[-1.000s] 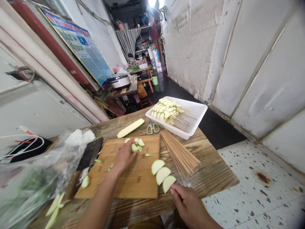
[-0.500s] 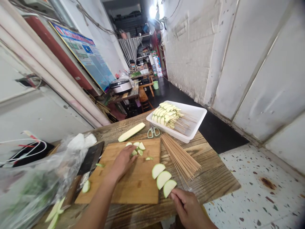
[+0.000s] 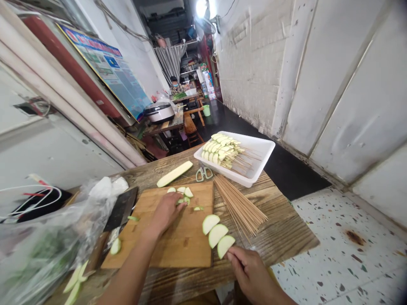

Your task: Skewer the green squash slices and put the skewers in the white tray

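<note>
My right hand point(image 3: 249, 267) is closed around the lower end of a skewer, which is mostly hidden behind the zucchini slices point(image 3: 218, 235) threaded along it. Three pale half-round slices with green rims show on it, above the board's right edge. My left hand point(image 3: 165, 211) reaches over the wooden cutting board point(image 3: 178, 245), its thumb and fingers closing on a zucchini slice point(image 3: 183, 201) in a small cluster. More cut pieces lie around those fingertips, and a thin offcut point(image 3: 198, 208) rests to their right. Beyond the board lies a long peeled zucchini half point(image 3: 174, 173).
A bundle of bamboo skewers point(image 3: 240, 205) lies right of the board. Behind it are scissors point(image 3: 203, 173) and a white tray point(image 3: 261, 163) holding skewered slices. A cleaver point(image 3: 119, 212) and plastic bag point(image 3: 47, 250) sit at left. A person point(image 3: 176, 86) sits far back.
My left fingers have shifted slightly right and closed in around a slice in the cluster. The skewer in my right hand stays nearly in place. The whole view has shifted slightly.
</note>
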### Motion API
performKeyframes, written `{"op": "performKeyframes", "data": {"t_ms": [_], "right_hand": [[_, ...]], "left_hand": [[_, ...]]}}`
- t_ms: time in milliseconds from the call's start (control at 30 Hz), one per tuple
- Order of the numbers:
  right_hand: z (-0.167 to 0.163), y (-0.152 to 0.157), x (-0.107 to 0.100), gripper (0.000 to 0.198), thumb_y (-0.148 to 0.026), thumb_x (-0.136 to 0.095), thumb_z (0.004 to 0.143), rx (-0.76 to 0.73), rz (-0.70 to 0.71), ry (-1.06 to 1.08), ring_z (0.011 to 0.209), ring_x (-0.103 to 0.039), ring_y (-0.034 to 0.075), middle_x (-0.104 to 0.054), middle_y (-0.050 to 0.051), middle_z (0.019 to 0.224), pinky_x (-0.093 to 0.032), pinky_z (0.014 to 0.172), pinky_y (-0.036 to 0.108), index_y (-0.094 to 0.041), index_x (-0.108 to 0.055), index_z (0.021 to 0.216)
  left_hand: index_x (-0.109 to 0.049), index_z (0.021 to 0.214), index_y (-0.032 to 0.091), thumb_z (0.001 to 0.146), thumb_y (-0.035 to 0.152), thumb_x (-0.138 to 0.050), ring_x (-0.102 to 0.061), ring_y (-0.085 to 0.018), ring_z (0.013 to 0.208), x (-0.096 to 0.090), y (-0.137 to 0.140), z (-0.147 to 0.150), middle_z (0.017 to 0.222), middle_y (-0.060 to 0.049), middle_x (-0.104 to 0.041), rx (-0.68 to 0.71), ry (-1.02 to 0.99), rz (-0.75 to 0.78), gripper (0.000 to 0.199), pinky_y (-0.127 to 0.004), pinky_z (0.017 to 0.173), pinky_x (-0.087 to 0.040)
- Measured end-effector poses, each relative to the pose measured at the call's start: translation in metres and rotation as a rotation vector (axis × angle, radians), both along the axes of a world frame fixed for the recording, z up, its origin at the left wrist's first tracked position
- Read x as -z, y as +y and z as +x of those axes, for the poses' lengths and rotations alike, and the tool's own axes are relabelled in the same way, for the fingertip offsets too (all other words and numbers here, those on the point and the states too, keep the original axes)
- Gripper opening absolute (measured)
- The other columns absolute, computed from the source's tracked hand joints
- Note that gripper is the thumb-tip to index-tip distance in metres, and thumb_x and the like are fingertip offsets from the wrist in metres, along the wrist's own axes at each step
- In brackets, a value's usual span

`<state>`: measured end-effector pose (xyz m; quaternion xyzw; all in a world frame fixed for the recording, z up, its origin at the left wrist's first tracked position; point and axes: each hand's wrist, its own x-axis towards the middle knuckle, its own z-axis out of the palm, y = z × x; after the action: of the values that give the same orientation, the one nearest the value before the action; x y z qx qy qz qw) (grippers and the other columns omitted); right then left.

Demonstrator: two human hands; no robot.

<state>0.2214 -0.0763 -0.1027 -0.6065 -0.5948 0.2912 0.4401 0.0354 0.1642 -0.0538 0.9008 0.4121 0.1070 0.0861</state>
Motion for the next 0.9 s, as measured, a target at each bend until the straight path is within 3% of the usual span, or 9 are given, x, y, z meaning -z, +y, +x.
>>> {"op": "performKeyframes", "data": {"t_ms": [167,300,500,633,733,800,900], "right_hand": [[-0.001,0.000,0.003,0.030,-0.024,-0.034,0.092,0.010,-0.008,-0.014,0.060,-0.057,0.016,-0.062,0.004,0.066,-0.036,0.056,0.024,-0.017,-0.060,0.078],[-0.001,0.000,0.002,0.031,-0.025,-0.033,0.092,0.002,-0.005,-0.010,0.057,-0.055,0.015,-0.059,0.003,0.063,-0.035,0.054,0.023,-0.017,-0.059,0.077],[-0.001,0.000,0.000,0.032,-0.025,-0.033,0.092,0.006,-0.022,0.002,0.055,-0.052,0.014,-0.054,0.001,0.061,-0.034,0.053,0.023,-0.017,-0.057,0.074],[-0.002,0.000,0.004,0.031,-0.026,-0.034,0.092,0.021,-0.024,0.006,0.056,-0.050,0.014,-0.054,0.001,0.061,-0.033,0.054,0.023,-0.016,-0.058,0.076],[-0.003,0.000,0.006,0.031,-0.027,-0.036,0.092,0.034,-0.008,0.011,0.053,-0.046,0.013,-0.049,-0.001,0.058,-0.032,0.052,0.022,-0.016,-0.058,0.074],[-0.004,-0.002,0.004,0.032,-0.028,-0.037,0.092,0.050,0.004,0.025,0.051,-0.043,0.012,-0.046,-0.002,0.056,-0.031,0.050,0.022,-0.016,-0.058,0.072],[-0.008,-0.007,-0.005,0.028,-0.027,-0.039,0.092,0.063,0.048,0.033,0.052,-0.044,0.012,-0.048,-0.002,0.058,-0.032,0.050,0.021,-0.016,-0.060,0.077]], "left_hand": [[-0.063,0.104,0.015,0.079,0.029,-0.049,-0.055,-0.025,0.094,0.001,-0.002,0.004,0.100,-0.013,-0.062,0.018,-0.036,-0.029,0.032,-0.038,0.088,-0.041],[-0.064,0.093,0.016,0.078,0.025,-0.046,-0.055,-0.024,0.092,0.004,0.000,0.001,0.097,-0.011,-0.062,0.010,-0.020,-0.077,0.025,-0.037,0.087,-0.041],[-0.060,0.089,0.017,0.082,0.036,-0.044,-0.056,-0.023,0.089,0.004,0.003,0.000,0.094,-0.010,-0.063,0.000,-0.048,-0.142,0.025,-0.036,0.084,-0.041],[-0.060,0.097,0.018,0.083,0.042,-0.044,-0.055,-0.024,0.097,-0.005,-0.006,0.000,0.105,-0.010,-0.063,-0.080,-0.216,-0.105,0.032,-0.037,0.088,-0.039],[-0.062,0.095,0.017,0.080,0.046,-0.049,-0.056,-0.023,0.096,-0.014,-0.023,-0.003,0.103,-0.010,-0.064,-0.258,-0.462,-0.042,0.035,-0.034,0.084,-0.041],[-0.061,0.099,0.017,0.077,0.049,-0.052,-0.058,-0.019,0.077,-0.019,-0.039,-0.005,0.090,-0.007,-0.065,-0.380,-0.627,-0.162,0.040,-0.030,0.068,-0.044],[-0.055,0.109,0.017,0.072,0.049,-0.061,-0.044,-0.008,0.048,-0.022,-0.063,-0.008,0.074,0.000,-0.062,-0.404,-0.827,-0.534,0.050,-0.021,0.046,-0.033]]}}
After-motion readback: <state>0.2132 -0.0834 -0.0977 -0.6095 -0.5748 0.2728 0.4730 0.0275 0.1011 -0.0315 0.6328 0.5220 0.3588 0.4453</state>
